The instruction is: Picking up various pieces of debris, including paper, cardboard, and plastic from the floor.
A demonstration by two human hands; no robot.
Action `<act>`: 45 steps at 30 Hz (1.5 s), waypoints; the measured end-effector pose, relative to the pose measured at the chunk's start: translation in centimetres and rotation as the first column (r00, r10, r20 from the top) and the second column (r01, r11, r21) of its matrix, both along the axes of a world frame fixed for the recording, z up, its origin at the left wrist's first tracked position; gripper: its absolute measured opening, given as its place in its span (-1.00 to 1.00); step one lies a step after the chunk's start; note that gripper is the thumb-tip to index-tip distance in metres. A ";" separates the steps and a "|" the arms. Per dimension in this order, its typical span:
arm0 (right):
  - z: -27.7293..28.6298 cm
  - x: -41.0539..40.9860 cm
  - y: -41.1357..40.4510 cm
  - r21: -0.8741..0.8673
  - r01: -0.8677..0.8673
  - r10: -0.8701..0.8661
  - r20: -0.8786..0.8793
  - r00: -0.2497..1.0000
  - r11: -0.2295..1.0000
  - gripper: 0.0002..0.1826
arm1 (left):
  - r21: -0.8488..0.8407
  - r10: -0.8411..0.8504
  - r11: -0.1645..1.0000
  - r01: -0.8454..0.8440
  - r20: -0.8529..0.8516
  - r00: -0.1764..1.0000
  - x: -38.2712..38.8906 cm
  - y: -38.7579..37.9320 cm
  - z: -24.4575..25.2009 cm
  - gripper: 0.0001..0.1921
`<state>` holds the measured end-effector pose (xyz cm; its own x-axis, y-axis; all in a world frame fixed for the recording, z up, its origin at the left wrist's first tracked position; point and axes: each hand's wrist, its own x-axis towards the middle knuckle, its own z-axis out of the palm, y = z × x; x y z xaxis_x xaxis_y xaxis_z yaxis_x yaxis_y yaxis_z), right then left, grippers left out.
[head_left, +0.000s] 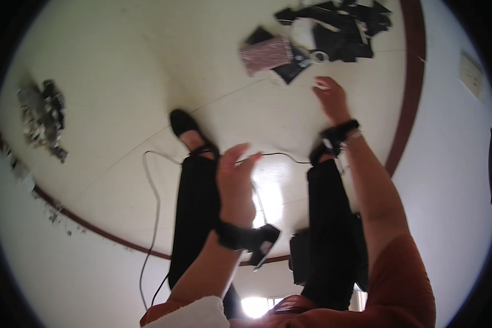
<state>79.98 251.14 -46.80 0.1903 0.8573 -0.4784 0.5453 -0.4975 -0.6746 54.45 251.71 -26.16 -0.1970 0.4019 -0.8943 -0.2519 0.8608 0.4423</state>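
Note:
My left hand is raised over the floor between my legs, thumb and fingers apart, holding nothing. A thin dark cable passes behind its fingertips. My right hand reaches farther forward, fingers curled with a gap to the thumb; nothing shows in its grasp. Beyond it lie black fabric pieces in a loose pile, a whitish ring-shaped roll, and a pinkish textured cloth or packet on top of dark flat pieces. Black bands with a device sit on both wrists.
A heap of grey and black scraps lies at the far left. The cable loops along the left side. A dark red baseboard edges the wall, which carries an outlet plate. My black shoes stand on the pale floor.

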 end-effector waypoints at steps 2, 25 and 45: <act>0.8 -1.5 2.0 -0.036 0.086 -0.084 0.043 0.996 0.996 -0.66 | -0.040 0.087 0.996 -0.085 0.042 0.995 0.0 -0.5 -0.4 -0.83; 0.0 -6.1 9.9 -0.350 0.200 -0.328 -0.356 0.875 0.915 -0.67 | -0.087 0.023 0.996 -0.014 0.099 0.995 1.6 0.5 -0.4 -0.83; 1.3 -2.1 6.7 -0.010 -0.101 0.099 0.312 0.945 0.995 -0.75 | 0.009 0.161 0.987 -0.162 0.066 0.985 0.8 1.6 -0.6 -0.80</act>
